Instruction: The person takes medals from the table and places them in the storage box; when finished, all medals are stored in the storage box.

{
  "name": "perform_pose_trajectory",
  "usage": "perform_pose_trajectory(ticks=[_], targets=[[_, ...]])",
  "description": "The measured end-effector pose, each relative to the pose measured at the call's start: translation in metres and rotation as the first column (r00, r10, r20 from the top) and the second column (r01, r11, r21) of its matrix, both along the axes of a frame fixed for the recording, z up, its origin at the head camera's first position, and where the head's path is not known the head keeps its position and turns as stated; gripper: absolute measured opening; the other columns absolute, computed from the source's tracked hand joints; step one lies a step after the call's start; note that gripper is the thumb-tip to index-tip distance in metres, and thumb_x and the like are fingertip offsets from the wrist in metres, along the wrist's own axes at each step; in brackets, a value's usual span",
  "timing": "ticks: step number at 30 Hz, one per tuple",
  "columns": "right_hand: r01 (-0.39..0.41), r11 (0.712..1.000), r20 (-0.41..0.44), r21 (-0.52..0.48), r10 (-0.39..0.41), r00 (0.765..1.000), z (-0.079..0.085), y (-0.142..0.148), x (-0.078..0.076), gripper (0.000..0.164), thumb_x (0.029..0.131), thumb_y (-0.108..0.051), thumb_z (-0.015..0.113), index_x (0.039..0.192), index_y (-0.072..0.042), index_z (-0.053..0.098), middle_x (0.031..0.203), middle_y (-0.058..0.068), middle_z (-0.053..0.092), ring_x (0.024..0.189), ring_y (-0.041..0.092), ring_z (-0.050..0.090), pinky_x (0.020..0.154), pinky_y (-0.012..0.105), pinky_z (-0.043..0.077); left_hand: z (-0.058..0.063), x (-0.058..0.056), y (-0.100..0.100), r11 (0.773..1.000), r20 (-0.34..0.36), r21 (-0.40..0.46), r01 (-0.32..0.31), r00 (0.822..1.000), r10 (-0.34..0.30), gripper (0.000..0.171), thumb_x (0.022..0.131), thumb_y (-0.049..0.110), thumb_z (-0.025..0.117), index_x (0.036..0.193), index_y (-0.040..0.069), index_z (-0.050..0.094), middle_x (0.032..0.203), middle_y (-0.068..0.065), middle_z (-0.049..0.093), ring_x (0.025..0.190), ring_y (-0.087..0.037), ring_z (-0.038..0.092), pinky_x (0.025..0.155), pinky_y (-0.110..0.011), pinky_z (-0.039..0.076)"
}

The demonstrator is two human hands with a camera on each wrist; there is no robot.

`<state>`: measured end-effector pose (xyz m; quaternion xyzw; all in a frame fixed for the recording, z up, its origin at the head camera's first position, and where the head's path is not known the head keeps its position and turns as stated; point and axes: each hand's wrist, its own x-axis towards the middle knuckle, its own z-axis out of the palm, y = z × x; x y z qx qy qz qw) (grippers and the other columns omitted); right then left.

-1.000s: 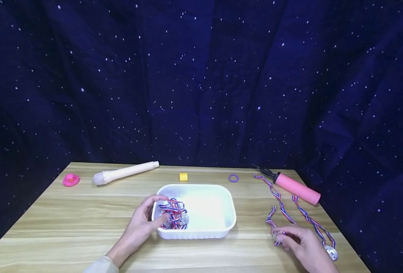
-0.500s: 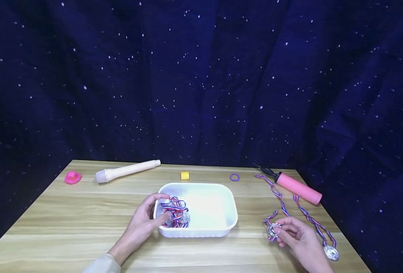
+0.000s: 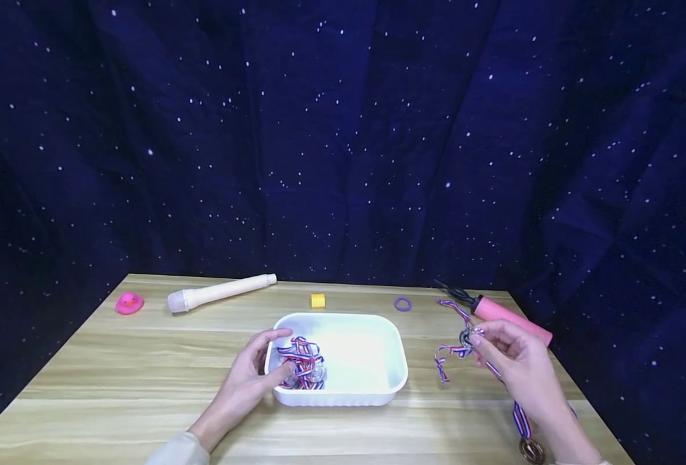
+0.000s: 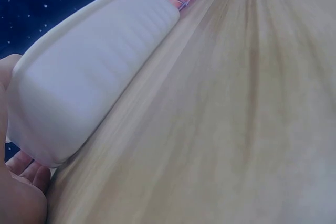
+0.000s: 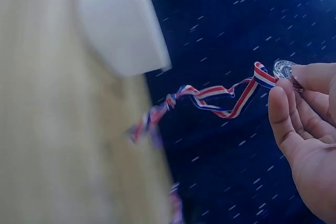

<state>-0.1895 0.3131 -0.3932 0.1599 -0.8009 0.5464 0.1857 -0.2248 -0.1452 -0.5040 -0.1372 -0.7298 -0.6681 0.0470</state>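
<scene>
My left hand holds the left end of a white plastic tub, thumb over the rim; the left wrist view shows fingers low at the tub's wall. Inside, at the left, lies a tangle of medals with red, white and blue ribbons. Right of the tub, my right hand pinches a silver medal above the table, its ribbon trailing down. Beneath the right forearm lies a bronze-coloured medal. Another ribbon runs behind the hand, partly hidden.
A pink hand pump with a black hose lies at the back right. Along the back are a purple ring, a yellow block, a pale microphone and a pink rubber duck. A dark starry curtain hangs behind.
My right hand has raised the silver medal off the table and moved it back, its ribbon lifting with it. The left hand has kept its hold on the tub.
</scene>
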Motion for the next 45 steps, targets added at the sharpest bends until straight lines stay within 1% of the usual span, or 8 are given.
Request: perform_pose_trajectory(ticks=[8, 15, 19, 23, 28, 34, 39, 45], targets=[[-0.029, 0.998, -0.031, -0.055, 0.028, 0.999, 0.059, -0.019, -0.016, 0.014, 0.107, -0.004, 0.075, 0.116, 0.007, 0.073, 0.091, 0.006, 0.079, 0.075, 0.018, 0.076, 0.072, 0.027, 0.067, 0.000, 0.001, -0.002, 1.000, 0.007, 0.003, -0.011, 1.000, 0.011, 0.064, 0.093, 0.003, 0.086, 0.152, 0.007, 0.062, 0.154, -0.020, 0.059, 0.134, -0.035, 0.066, 0.113, -0.028, 0.055], [-0.054, 0.997, -0.062, -0.057, 0.050, 0.997, 0.083, -0.044, -0.027, 0.017, 0.107, -0.010, 0.076, 0.119, 0.002, 0.075, 0.093, 0.007, 0.080, 0.079, 0.019, 0.078, 0.065, 0.026, 0.065, 0.000, 0.001, -0.003, 1.000, 0.009, -0.007, -0.021, 1.000, 0.021, 0.063, 0.093, 0.003, 0.086, 0.151, 0.008, 0.064, 0.154, -0.017, 0.061, 0.135, -0.033, 0.066, 0.113, -0.024, 0.054], [-0.126, 0.986, -0.086, -0.112, 0.117, 0.989, 0.082, -0.059, -0.036, 0.014, 0.105, -0.002, 0.076, 0.116, 0.007, 0.074, 0.093, 0.010, 0.079, 0.076, 0.024, 0.077, 0.069, 0.029, 0.067, -0.001, 0.001, -0.003, 1.000, 0.010, -0.008, -0.019, 1.000, 0.019, 0.061, 0.095, 0.005, 0.085, 0.151, 0.010, 0.064, 0.160, -0.013, 0.057, 0.150, -0.034, 0.054, 0.119, -0.016, 0.043], [-0.136, 0.985, -0.077, -0.108, 0.129, 0.989, 0.076, -0.069, -0.040, 0.013, 0.105, -0.002, 0.076, 0.115, 0.006, 0.075, 0.093, 0.007, 0.079, 0.077, 0.020, 0.076, 0.072, 0.030, 0.068, -0.002, 0.001, -0.010, 1.000, -0.011, -0.009, -0.007, 1.000, 0.007, 0.058, 0.098, 0.009, 0.083, 0.153, 0.013, 0.063, 0.169, -0.014, 0.050, 0.161, -0.038, 0.041, 0.120, -0.011, 0.032], [-0.146, 0.984, -0.067, -0.104, 0.140, 0.988, 0.069, -0.077, -0.040, 0.013, 0.105, -0.002, 0.076, 0.116, 0.006, 0.075, 0.095, 0.007, 0.080, 0.079, 0.017, 0.076, 0.074, 0.030, 0.068, -0.003, -0.002, -0.023, 1.000, -0.046, -0.006, -0.005, 0.999, 0.005, 0.056, 0.097, 0.004, 0.084, 0.150, 0.007, 0.064, 0.164, -0.022, 0.054, 0.151, -0.044, 0.053, 0.117, -0.015, 0.043], [-0.172, 0.980, -0.080, -0.100, 0.164, 0.983, 0.063, -0.083, -0.044, 0.013, 0.106, 0.000, 0.073, 0.116, 0.008, 0.074, 0.095, 0.009, 0.079, 0.079, 0.016, 0.075, 0.073, 0.030, 0.067, -0.002, -0.004, -0.028, 0.999, -0.049, 0.002, 0.038, 0.998, -0.038, 0.055, 0.098, 0.002, 0.082, 0.149, 0.000, 0.060, 0.149, -0.032, 0.063, 0.136, -0.033, 0.068, 0.113, -0.021, 0.053], [-0.189, 0.978, -0.055, -0.090, 0.185, 0.981, 0.056, -0.089, -0.047, 0.013, 0.107, -0.002, 0.072, 0.117, 0.005, 0.076, 0.096, 0.013, 0.079, 0.079, 0.019, 0.076, 0.073, 0.029, 0.067, -0.002, -0.005, -0.026, 0.999, -0.053, -0.008, 0.044, 0.998, -0.044, 0.053, 0.099, 0.001, 0.081, 0.148, 0.002, 0.062, 0.149, -0.029, 0.064, 0.135, -0.032, 0.068, 0.114, -0.024, 0.054], [-0.150, 0.987, 0.022, -0.053, 0.151, 0.988, 0.040, -0.096, -0.049, 0.013, 0.107, -0.008, 0.075, 0.116, 0.000, 0.079, 0.097, 0.015, 0.078, 0.076, 0.020, 0.072, 0.068, 0.025, 0.061, -0.003, -0.006, -0.023, 0.998, -0.037, -0.013, 0.055, 0.998, -0.056, 0.053, 0.099, 0.002, 0.082, 0.149, 0.007, 0.064, 0.148, -0.027, 0.066, 0.135, -0.034, 0.067, 0.112, -0.024, 0.055]])
